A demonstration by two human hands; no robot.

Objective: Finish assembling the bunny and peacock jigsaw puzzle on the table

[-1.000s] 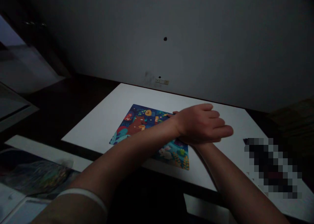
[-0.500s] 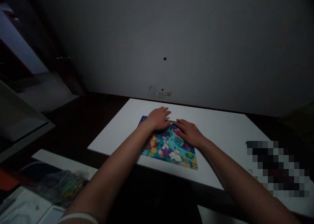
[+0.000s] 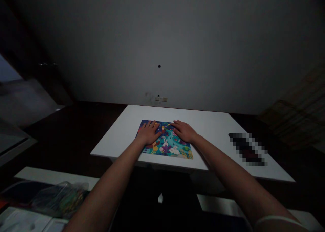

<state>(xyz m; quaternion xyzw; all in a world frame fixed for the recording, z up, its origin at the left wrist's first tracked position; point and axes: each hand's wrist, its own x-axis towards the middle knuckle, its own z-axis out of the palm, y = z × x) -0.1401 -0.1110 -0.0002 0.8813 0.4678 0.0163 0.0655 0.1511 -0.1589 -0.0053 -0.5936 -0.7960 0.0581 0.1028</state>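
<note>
A colourful rectangular picture sheet point(image 3: 165, 145), printed with white rabbits and plants, lies flat on the white table point(image 3: 208, 123). I cannot make out whether it is a puzzle or a plain board. My left hand point(image 3: 149, 133) rests palm down on its left part, fingers spread. On its right part lies my right hand point(image 3: 185, 131), also palm down with the fingers apart, reaching a little over the right edge. Both hands cover some of the picture. Neither hand grips anything.
A dark, pixel-blurred object point(image 3: 247, 150) lies on the table's right side. At lower left, a clear plastic bag point(image 3: 63, 194) with coloured contents sits near a white box point(image 3: 25, 220). Behind the table stands a grey wall point(image 3: 203, 56) with a socket strip point(image 3: 160, 99).
My left hand has moved left and nearer, from the sheet's top middle to its left part. My right hand stays on the right part. The camera view has shifted.
</note>
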